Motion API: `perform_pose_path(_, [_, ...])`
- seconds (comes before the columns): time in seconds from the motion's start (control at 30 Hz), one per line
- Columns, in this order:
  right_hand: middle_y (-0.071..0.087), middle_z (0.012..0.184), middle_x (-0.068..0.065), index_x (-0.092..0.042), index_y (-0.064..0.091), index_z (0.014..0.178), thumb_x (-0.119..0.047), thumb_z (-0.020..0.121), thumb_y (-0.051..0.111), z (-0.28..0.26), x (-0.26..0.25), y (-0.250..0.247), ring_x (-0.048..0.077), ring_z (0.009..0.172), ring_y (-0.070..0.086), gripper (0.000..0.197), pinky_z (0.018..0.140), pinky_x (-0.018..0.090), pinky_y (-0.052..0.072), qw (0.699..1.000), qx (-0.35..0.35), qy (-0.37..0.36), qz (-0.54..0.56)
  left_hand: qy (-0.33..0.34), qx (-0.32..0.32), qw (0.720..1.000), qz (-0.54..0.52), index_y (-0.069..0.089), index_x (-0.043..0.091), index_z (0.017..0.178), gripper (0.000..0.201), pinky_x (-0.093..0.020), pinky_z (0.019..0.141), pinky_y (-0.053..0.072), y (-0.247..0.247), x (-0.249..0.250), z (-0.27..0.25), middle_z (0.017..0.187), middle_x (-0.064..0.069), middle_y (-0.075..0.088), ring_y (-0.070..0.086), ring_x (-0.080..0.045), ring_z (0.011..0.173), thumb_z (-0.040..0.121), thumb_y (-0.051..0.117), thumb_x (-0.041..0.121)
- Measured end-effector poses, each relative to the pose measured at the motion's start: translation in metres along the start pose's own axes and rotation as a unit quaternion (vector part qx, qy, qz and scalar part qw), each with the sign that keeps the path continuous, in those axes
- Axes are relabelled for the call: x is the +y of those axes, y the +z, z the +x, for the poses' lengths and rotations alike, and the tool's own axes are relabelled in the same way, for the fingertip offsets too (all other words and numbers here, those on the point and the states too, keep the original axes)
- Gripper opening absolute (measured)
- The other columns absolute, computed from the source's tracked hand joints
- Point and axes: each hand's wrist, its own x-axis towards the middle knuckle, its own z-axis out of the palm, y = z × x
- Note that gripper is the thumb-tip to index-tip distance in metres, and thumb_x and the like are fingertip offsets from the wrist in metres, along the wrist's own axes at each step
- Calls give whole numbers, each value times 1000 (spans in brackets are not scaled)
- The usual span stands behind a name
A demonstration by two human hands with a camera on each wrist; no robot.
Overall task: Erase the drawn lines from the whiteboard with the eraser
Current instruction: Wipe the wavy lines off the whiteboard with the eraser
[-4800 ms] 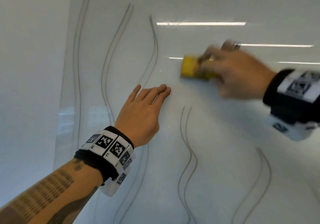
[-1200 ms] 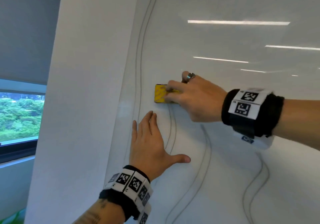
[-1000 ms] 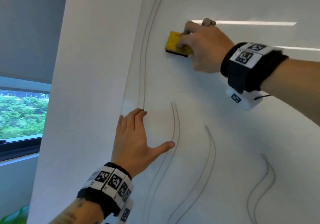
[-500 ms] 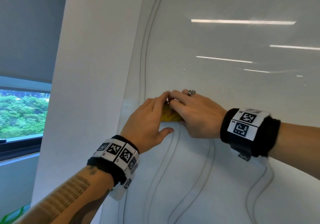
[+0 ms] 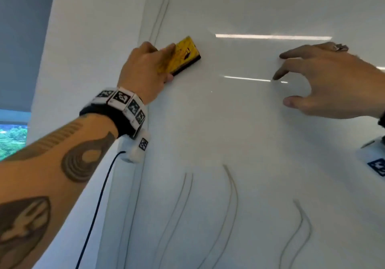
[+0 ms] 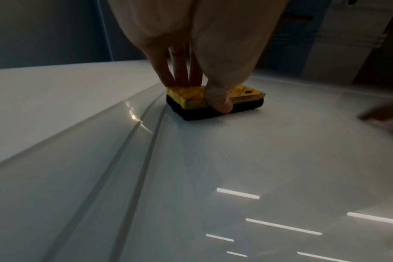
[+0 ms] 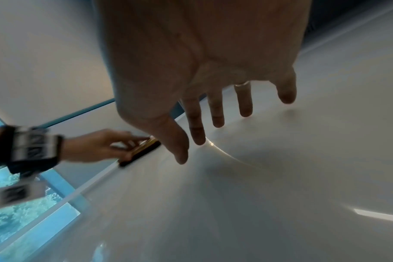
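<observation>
My left hand [image 5: 154,64] grips a yellow eraser [image 5: 183,56] with a black felt base and holds it flat on the whiteboard [image 5: 250,139] at the upper left. It sits just right of the leftmost double line [image 5: 159,19]. In the left wrist view the thumb and fingers [image 6: 180,78] pinch the eraser [image 6: 213,101], and the double line [image 6: 135,159] runs back from it. My right hand [image 5: 295,75] is open at the right with fingers spread, holding nothing, close to the board. Several wavy line ends [image 5: 233,196] lie lower down.
A white wall strip [image 5: 93,39] borders the board's left edge, with a window [image 5: 12,141] showing trees further left. A dark cable [image 5: 98,206] hangs from my left wrist. Ceiling lights reflect on the glossy board [image 5: 270,37].
The eraser has passed from my right hand to my left. The left hand has carried it up to the leftmost line, and the right hand has let go and moved off to the right.
</observation>
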Motion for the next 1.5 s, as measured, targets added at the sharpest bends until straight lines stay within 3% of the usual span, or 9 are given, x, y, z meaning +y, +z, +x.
perform_pose_path(0.23, [35, 162, -8, -43, 47, 132, -42, 67, 75, -13, 19, 37, 34, 147, 32, 71, 108, 55, 41, 996, 66, -56, -30, 40, 113, 990, 74, 44, 29, 149, 60, -41, 105, 40, -41, -6, 134, 139, -11, 52, 49, -34, 126, 92, 63, 26])
perform_pose_path(0.4, [40, 158, -8, -41, 48, 129, -45, 63, 62, -12, 20, 44, 35, 143, 37, 67, 104, 56, 45, 992, 103, -70, -31, 56, 83, 987, 123, 46, 27, 148, 58, -42, 101, 43, -31, -15, 161, 134, -14, 54, 51, -37, 123, 93, 57, 12])
perform_pose_path(0.53, [38, 160, -9, -42, 49, 129, -44, 63, 61, -14, 18, 45, 33, 146, 35, 67, 110, 55, 39, 994, 93, -56, -18, 73, 51, 989, 118, 45, 25, 150, 60, -41, 99, 40, -30, -17, 131, 136, -15, 49, 48, -37, 123, 93, 62, 18])
perform_pose_path(0.73, [44, 156, -1, -34, 53, 125, -33, 61, 69, -16, 5, 53, 39, 142, 36, 66, 110, 59, 35, 991, 125, -35, 17, 130, -40, 990, 49, 53, 29, 145, 66, -40, 88, 48, -16, -46, -6, 119, -6, 56, 56, -30, 106, 85, 75, 15])
perform_pose_path(0.87, [42, 156, -5, -39, 51, 122, -37, 56, 65, -9, 8, 58, 39, 143, 35, 68, 110, 64, 36, 991, 129, -36, 28, 97, 20, 988, 123, 51, 30, 144, 64, -46, 94, 49, -22, -43, 59, 125, -9, 56, 55, -36, 113, 86, 72, 15])
perform_pose_path(1.03, [43, 157, -6, -40, 49, 123, -40, 58, 65, -7, 14, 62, 37, 143, 35, 67, 111, 65, 35, 991, 121, -42, 38, 65, 66, 986, 139, 47, 27, 149, 59, -35, 96, 42, -21, -27, 125, 130, -12, 57, 53, -33, 119, 93, 64, 21])
perform_pose_path(1.33, [43, 156, -1, -34, 50, 119, -32, 56, 73, -1, 6, 60, 38, 140, 37, 67, 109, 68, 35, 991, 110, -29, 69, 126, -38, 991, 4, 59, 28, 140, 64, -39, 76, 54, 17, -41, -156, 115, 0, 61, 58, -25, 100, 81, 79, 14])
perform_pose_path(1.4, [42, 156, -1, -34, 51, 119, -27, 57, 80, 2, 7, 60, 38, 140, 37, 68, 110, 68, 34, 992, 98, -16, 77, 118, -38, 992, 21, 59, 28, 140, 63, -42, 74, 55, 12, -43, -137, 114, -4, 62, 59, -29, 98, 81, 78, 15])
perform_pose_path(1.5, [42, 157, -1, -36, 52, 118, -35, 56, 67, -4, 2, 52, 40, 140, 37, 64, 113, 66, 31, 990, 103, -24, 92, 73, 18, 995, 59, 57, 28, 141, 63, -44, 81, 53, 4, -48, -52, 114, -11, 60, 59, -36, 100, 81, 76, 23])
